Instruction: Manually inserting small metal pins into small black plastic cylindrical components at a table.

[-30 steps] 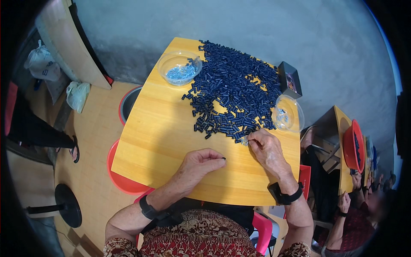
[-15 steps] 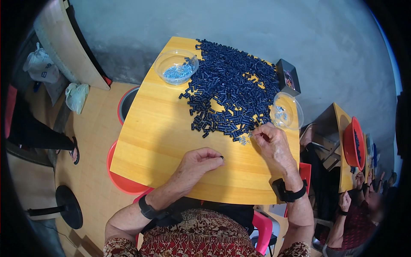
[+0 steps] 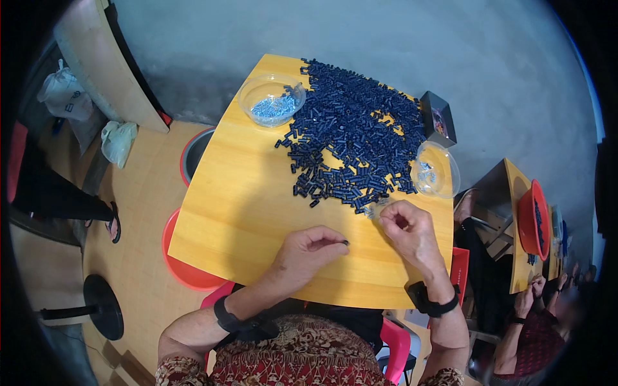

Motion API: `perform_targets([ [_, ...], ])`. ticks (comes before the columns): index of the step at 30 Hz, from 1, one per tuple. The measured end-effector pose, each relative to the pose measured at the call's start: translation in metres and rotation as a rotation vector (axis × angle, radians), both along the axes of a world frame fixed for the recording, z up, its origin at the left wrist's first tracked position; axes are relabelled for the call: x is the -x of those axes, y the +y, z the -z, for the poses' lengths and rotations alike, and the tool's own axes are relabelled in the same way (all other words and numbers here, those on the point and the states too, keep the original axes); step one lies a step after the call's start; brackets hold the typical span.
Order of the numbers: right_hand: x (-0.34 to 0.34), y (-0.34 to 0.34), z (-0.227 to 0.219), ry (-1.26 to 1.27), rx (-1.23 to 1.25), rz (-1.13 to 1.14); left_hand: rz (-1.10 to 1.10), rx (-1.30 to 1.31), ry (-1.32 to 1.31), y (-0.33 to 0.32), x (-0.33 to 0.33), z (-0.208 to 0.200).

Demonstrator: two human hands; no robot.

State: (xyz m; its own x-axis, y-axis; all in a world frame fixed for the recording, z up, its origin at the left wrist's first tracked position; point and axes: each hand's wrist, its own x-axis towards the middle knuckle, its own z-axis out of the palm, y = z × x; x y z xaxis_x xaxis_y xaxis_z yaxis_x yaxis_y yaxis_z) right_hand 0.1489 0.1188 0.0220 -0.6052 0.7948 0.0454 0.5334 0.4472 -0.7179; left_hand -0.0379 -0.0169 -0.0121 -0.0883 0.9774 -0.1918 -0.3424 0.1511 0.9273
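In the head view, seen from above, a person sat at a yellow wooden tabletop [image 3: 212,219] with both hands over its near half. The left hand [image 3: 308,252] was held palm inward, its thumb and forefinger pinched on a small black piece [image 3: 346,242] that showed at the fingertips. The right hand [image 3: 412,233] was well to the right of it, thumb and forefinger curled toward each other in a ring; the tips were too small to tell whether they met or had hold of anything.

Just beside the right fingertips, a few tiny silvery pieces [image 3: 369,211] lay on the wood, at the near edge of a wide heap of short black tubes [image 3: 360,128]. The heap covered much of the far half, with some gaps of bare wood.

To the left of the heap stood a clear round bowl [image 3: 247,110] with a layer of shiny bluish bits [image 3: 273,108] inside. To the right stood a second clear bowl [image 3: 452,185] with a few bits in it, and beyond that a black open box [image 3: 449,116].

Red tubs stood on the floor at the left. At the far right, another person sat near a red basin [image 3: 526,225].
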Motion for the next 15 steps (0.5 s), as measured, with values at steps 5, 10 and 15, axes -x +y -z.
perform_targets([
  [5, 0.003, -0.037, -0.023, 0.200, 0.285, -0.107, 0.024, -0.017, 0.072, -0.009, -0.012, -0.011],
  [10, 0.002, -0.050, -0.031, 0.181, 0.172, -0.179, 0.013, -0.105, 0.173, -0.009, -0.014, -0.016],
  [15, 0.005, -0.055, -0.036, 0.155, 0.091, -0.217, 0.026, -0.078, 0.239, -0.010, -0.013, -0.019],
])
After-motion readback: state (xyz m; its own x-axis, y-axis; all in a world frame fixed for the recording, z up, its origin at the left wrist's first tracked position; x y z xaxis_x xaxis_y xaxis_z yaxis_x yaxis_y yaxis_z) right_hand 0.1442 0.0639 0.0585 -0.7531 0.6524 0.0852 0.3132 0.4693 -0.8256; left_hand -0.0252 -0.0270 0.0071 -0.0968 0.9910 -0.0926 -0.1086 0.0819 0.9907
